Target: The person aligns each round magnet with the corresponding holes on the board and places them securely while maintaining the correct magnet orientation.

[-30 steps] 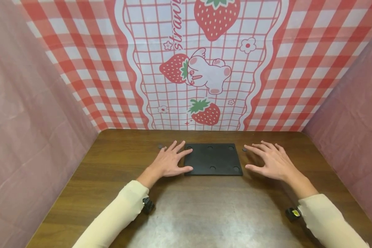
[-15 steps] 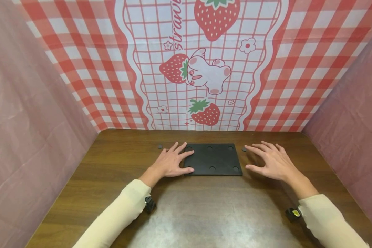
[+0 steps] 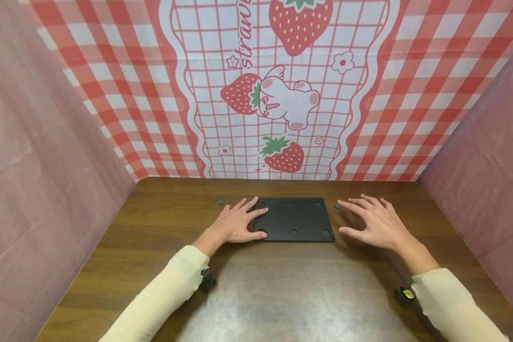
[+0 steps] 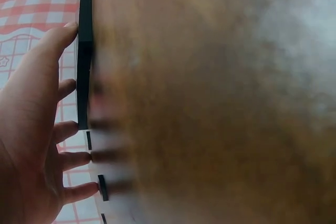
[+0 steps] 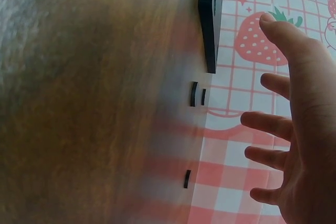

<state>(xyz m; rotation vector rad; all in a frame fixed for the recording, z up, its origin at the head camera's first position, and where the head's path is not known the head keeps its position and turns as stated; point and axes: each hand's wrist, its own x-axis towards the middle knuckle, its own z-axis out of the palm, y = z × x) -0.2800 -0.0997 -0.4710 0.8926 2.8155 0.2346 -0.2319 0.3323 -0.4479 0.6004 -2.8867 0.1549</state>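
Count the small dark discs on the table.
6: three discs left of the black board near the left hand, three discs right of it near the right hand; others may be hidden.

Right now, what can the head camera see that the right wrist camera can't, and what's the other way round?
Only the head view: the left hand and the pink cloth at the sides.
Only the right wrist view: three small dark pieces right of the black board; the head view shows just one there.
Both: the right hand, black board, wooden table and strawberry cloth.
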